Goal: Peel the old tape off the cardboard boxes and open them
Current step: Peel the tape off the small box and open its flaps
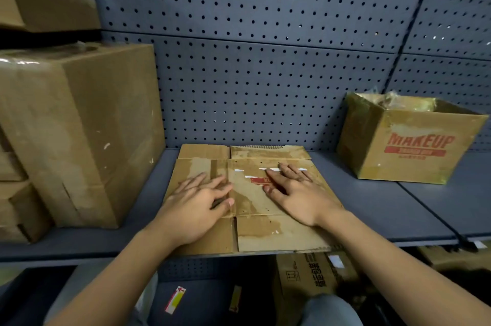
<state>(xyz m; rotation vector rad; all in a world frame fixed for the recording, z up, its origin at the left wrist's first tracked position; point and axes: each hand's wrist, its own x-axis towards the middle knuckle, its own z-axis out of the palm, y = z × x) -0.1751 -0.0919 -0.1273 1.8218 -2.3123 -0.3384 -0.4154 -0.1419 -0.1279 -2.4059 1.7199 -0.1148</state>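
A flattened box (255, 206) lies on the grey shelf (372, 209), its near edge at the shelf's front lip. The left hand (198, 205) rests palm down on its left half, fingers straight and slightly spread. The right hand (297, 194) presses flat on the right half, fingers spread over a red print (259, 181). An open box marked MAKEUP (409, 145) stands well to the right. A tall closed box (79, 129) stands left. Pegboard (265, 60) backs the shelf.

A tall closed box (79, 126) is blocking the shelf's (372, 206) left end; an open box (406, 145) is sitting at the back right. Bare shelf is lying free either side of the flattened box (252, 209) at the front edge.
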